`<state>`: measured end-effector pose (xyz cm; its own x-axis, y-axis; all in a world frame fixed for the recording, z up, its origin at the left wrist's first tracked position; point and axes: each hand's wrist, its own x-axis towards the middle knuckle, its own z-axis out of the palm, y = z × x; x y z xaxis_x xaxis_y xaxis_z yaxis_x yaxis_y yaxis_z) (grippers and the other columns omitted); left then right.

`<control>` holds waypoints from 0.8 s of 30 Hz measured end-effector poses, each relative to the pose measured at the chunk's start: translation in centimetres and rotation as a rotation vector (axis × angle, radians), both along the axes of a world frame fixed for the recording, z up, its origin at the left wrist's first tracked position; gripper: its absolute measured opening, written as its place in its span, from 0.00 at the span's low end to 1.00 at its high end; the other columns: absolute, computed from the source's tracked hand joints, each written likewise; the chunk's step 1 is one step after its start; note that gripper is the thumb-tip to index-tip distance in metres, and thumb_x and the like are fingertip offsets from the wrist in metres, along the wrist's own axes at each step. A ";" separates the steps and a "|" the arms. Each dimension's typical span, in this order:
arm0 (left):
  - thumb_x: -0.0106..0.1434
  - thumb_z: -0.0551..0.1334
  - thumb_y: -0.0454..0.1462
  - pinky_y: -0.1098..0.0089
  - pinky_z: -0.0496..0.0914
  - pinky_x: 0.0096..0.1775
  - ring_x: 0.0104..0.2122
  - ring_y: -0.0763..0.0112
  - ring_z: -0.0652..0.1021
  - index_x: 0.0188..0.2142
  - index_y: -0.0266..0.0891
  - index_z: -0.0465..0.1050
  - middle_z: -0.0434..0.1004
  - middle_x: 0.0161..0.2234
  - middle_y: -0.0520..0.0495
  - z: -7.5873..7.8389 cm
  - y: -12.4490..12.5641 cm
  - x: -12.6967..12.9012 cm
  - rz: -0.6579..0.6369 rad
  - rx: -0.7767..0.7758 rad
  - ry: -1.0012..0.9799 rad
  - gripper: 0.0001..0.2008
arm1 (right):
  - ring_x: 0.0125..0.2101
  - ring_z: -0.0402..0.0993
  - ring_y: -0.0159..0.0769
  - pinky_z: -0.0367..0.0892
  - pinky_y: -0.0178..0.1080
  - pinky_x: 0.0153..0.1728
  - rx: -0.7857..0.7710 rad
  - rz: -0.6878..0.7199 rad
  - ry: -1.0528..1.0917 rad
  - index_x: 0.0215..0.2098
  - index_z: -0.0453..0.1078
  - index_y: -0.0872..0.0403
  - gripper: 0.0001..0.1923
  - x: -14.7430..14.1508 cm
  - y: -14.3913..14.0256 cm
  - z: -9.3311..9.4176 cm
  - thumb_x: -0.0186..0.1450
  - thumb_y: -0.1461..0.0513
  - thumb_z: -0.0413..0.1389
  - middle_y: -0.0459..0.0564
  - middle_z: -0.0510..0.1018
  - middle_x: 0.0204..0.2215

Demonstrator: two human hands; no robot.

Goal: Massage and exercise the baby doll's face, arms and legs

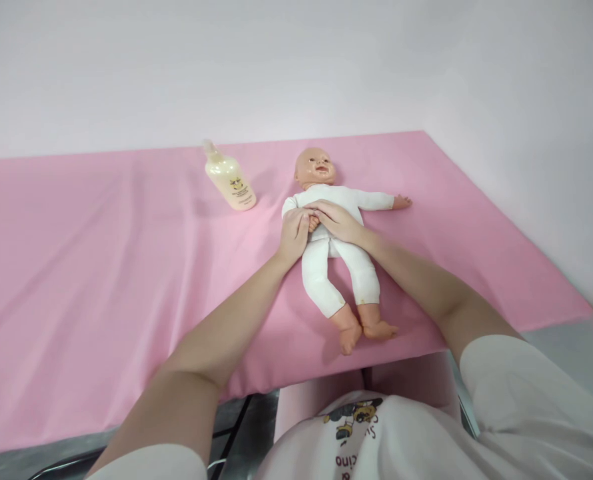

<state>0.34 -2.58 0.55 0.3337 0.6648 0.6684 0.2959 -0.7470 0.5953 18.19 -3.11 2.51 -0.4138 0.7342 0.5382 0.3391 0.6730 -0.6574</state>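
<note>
A baby doll (318, 283) with a white cloth body lies on its back, head pointing away from me. Its arm on the left side is bent across the belly, and the doll's small hand (314, 224) shows between my hands. My left hand (294, 233) is closed around that bent arm. From the other side, my right hand (340, 221) rests over the belly, its fingers curved over the same arm by the wrist and meeting my left fingertips. The grip under my fingers is partly hidden. The doll's other arm (376, 200) stretches out to the right.
A pump bottle (231, 181) of pale yellow liquid is to the left of the doll's head. Pink cloth (101, 267) with soft folds covers the table, whose near edge runs just beyond the doll's feet. A plain pale wall (276, 67) rises behind.
</note>
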 end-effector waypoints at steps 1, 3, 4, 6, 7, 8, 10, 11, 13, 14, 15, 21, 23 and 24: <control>0.79 0.41 0.56 0.55 0.74 0.52 0.41 0.60 0.80 0.41 0.43 0.78 0.83 0.38 0.42 0.0 0.0 0.0 0.001 -0.003 0.005 0.32 | 0.52 0.77 0.42 0.70 0.50 0.62 0.004 0.000 -0.002 0.51 0.74 0.54 0.15 0.0 0.0 0.0 0.75 0.61 0.46 0.56 0.82 0.52; 0.79 0.40 0.56 0.55 0.74 0.51 0.40 0.60 0.80 0.40 0.43 0.77 0.83 0.37 0.43 0.0 0.1 0.0 0.003 -0.002 0.014 0.32 | 0.52 0.76 0.41 0.70 0.48 0.61 0.003 0.000 -0.008 0.50 0.74 0.54 0.15 0.0 0.1 -0.1 0.75 0.61 0.46 0.56 0.82 0.51; 0.79 0.40 0.56 0.55 0.74 0.50 0.40 0.60 0.80 0.39 0.43 0.77 0.82 0.37 0.43 0.0 0.1 0.0 0.003 0.004 0.017 0.32 | 0.52 0.76 0.40 0.70 0.48 0.61 0.001 0.000 -0.010 0.50 0.74 0.54 0.15 -0.1 0.1 -0.1 0.75 0.61 0.46 0.55 0.82 0.51; 0.78 0.41 0.56 0.56 0.73 0.49 0.39 0.60 0.79 0.37 0.43 0.75 0.82 0.35 0.44 0.0 0.1 -0.1 0.001 0.020 0.022 0.31 | 0.51 0.76 0.40 0.69 0.47 0.61 -0.006 0.000 -0.008 0.50 0.74 0.53 0.15 -0.1 0.1 -0.2 0.75 0.61 0.47 0.55 0.82 0.51; 0.78 0.42 0.56 0.56 0.73 0.49 0.38 0.61 0.79 0.35 0.44 0.73 0.81 0.34 0.44 0.0 0.2 -0.1 0.001 0.026 0.026 0.30 | 0.51 0.77 0.40 0.69 0.47 0.61 -0.012 -0.002 -0.006 0.50 0.74 0.53 0.14 -0.1 0.1 -0.2 0.75 0.60 0.47 0.55 0.82 0.51; 0.79 0.42 0.55 0.56 0.73 0.48 0.37 0.61 0.78 0.34 0.44 0.72 0.80 0.32 0.45 0.0 0.1 -0.1 0.004 0.027 0.032 0.29 | 0.51 0.77 0.40 0.69 0.46 0.62 -0.017 -0.005 -0.005 0.49 0.75 0.52 0.14 -0.1 0.1 -0.3 0.75 0.60 0.48 0.54 0.82 0.51; 0.79 0.43 0.52 0.57 0.73 0.47 0.36 0.61 0.78 0.32 0.44 0.71 0.78 0.31 0.46 0.0 0.1 -0.1 0.015 0.020 0.045 0.27 | 0.51 0.77 0.41 0.69 0.47 0.61 -0.024 -0.009 -0.003 0.49 0.75 0.51 0.14 -0.1 0.1 -0.3 0.74 0.59 0.48 0.53 0.82 0.50; 0.79 0.45 0.51 0.57 0.73 0.47 0.36 0.61 0.77 0.32 0.44 0.70 0.78 0.31 0.46 0.0 0.1 -0.2 0.021 0.013 0.052 0.25 | 0.51 0.77 0.41 0.69 0.47 0.61 -0.025 -0.010 -0.002 0.49 0.75 0.51 0.14 -0.1 0.1 -0.3 0.74 0.59 0.49 0.53 0.82 0.50; 0.78 0.48 0.48 0.56 0.72 0.48 0.37 0.60 0.78 0.34 0.44 0.71 0.79 0.32 0.46 -0.1 0.0 -0.2 0.040 0.001 0.070 0.21 | 0.51 0.77 0.42 0.69 0.48 0.60 -0.020 -0.004 0.001 0.50 0.75 0.52 0.15 -0.1 0.1 -0.2 0.74 0.59 0.49 0.54 0.82 0.50; 0.77 0.51 0.48 0.56 0.72 0.49 0.39 0.60 0.78 0.35 0.44 0.71 0.80 0.34 0.46 -0.1 0.0 -0.2 0.051 -0.002 0.079 0.18 | 0.51 0.77 0.42 0.70 0.48 0.60 -0.019 -0.001 0.002 0.50 0.75 0.53 0.15 -0.1 0.1 -0.1 0.74 0.59 0.49 0.55 0.82 0.50; 0.76 0.53 0.47 0.56 0.72 0.50 0.40 0.60 0.78 0.36 0.44 0.71 0.81 0.35 0.46 -0.2 0.0 -0.2 0.063 -0.003 0.088 0.16 | 0.51 0.77 0.42 0.70 0.48 0.60 -0.021 0.003 0.001 0.51 0.75 0.53 0.15 -0.1 0.0 -0.1 0.74 0.59 0.49 0.55 0.82 0.50; 0.67 0.66 0.45 0.56 0.72 0.51 0.42 0.58 0.79 0.36 0.44 0.71 0.81 0.37 0.47 -0.4 0.0 -0.1 0.142 0.009 0.108 0.10 | 0.49 0.77 0.44 0.70 0.49 0.58 -0.021 -0.006 0.013 0.48 0.77 0.53 0.15 0.1 0.0 0.0 0.74 0.59 0.49 0.55 0.82 0.47; 0.68 0.64 0.44 0.56 0.72 0.50 0.41 0.58 0.79 0.37 0.43 0.71 0.81 0.37 0.47 -0.4 -0.1 0.0 0.147 0.034 0.123 0.09 | 0.50 0.76 0.44 0.69 0.50 0.60 0.011 -0.061 0.027 0.46 0.77 0.52 0.14 0.2 0.3 -0.4 0.73 0.61 0.49 0.54 0.81 0.47; 0.70 0.63 0.44 0.56 0.72 0.50 0.40 0.59 0.79 0.37 0.43 0.71 0.81 0.36 0.46 -0.4 -0.2 0.0 0.141 0.051 0.136 0.08 | 0.51 0.75 0.45 0.68 0.50 0.60 0.030 -0.105 0.038 0.45 0.77 0.52 0.13 0.3 0.5 -0.6 0.72 0.62 0.50 0.54 0.81 0.47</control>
